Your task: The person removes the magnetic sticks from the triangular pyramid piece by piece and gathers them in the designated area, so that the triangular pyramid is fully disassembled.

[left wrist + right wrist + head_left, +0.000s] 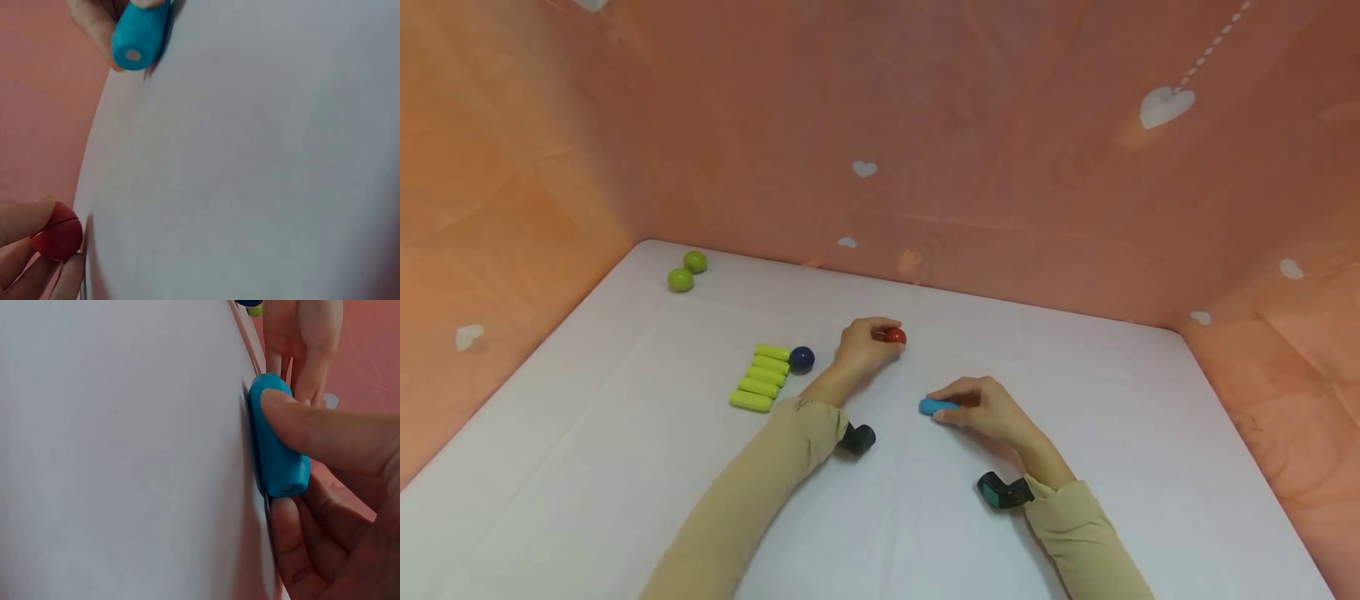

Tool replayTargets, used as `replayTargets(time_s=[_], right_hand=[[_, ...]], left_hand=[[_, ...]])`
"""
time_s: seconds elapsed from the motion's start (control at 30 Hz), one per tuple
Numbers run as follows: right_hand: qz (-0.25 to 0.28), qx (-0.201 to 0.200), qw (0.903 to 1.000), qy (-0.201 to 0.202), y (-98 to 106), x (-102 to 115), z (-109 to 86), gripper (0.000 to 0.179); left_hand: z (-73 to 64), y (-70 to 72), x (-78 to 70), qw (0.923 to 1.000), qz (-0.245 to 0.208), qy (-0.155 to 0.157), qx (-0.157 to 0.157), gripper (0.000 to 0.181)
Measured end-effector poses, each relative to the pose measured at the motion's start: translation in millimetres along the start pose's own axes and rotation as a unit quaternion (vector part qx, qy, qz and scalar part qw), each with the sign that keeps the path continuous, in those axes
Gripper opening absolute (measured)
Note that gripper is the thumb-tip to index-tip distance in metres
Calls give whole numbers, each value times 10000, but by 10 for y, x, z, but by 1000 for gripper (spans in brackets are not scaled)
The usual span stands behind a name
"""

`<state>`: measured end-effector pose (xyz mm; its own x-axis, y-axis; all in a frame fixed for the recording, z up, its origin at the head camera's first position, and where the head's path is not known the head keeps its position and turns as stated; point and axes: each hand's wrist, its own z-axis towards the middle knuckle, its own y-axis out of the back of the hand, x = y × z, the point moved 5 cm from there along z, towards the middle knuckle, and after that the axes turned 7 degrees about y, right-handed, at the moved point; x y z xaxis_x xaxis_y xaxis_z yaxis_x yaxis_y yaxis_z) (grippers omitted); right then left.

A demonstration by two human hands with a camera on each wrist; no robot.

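Observation:
In the head view my left hand (867,346) pinches a red ball (896,335) between thumb and fingers near the middle of the table. A dark seam line runs round the red ball (60,232) in the left wrist view. To the right and nearer, my right hand (988,407) grips a blue stick (937,407) with thumb and fingers. The right wrist view shows the thumb along the side of this blue stick (278,447), which has rounded edges and a small mark on its end face. Both things are at or close to the tabletop.
Several yellow-green sticks (760,377) lie in a row left of my left hand, with a dark blue ball (802,359) at the row's far end. Two green balls (681,280) sit at the far left corner. Orange cloth (1000,167) with hearts rises behind the white table (587,467).

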<state>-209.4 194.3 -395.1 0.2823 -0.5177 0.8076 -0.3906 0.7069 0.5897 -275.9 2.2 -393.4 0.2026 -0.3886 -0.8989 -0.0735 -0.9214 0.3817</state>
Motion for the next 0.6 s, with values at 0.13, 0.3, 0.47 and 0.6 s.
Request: replayTargets(time_s=[0.13,0.3,0.47,0.6], right_hand=[[-22,-48,10000,16,-2,-7,4,24],[-31,-78,10000,35,0,-10,6,24],[13,-55,9999,87,-7,8,10,25],[15,-75,9999,121,-1,6,8,24]], left_hand=[[91,-41,-48,9996,-234,23,-131,40],[220,-92,-153,9980,-553,-78,-282,40],[312,-135,-239,9964,-722,-165,-421,39],[361,-194,-282,9965,-699,-234,-398,40]])
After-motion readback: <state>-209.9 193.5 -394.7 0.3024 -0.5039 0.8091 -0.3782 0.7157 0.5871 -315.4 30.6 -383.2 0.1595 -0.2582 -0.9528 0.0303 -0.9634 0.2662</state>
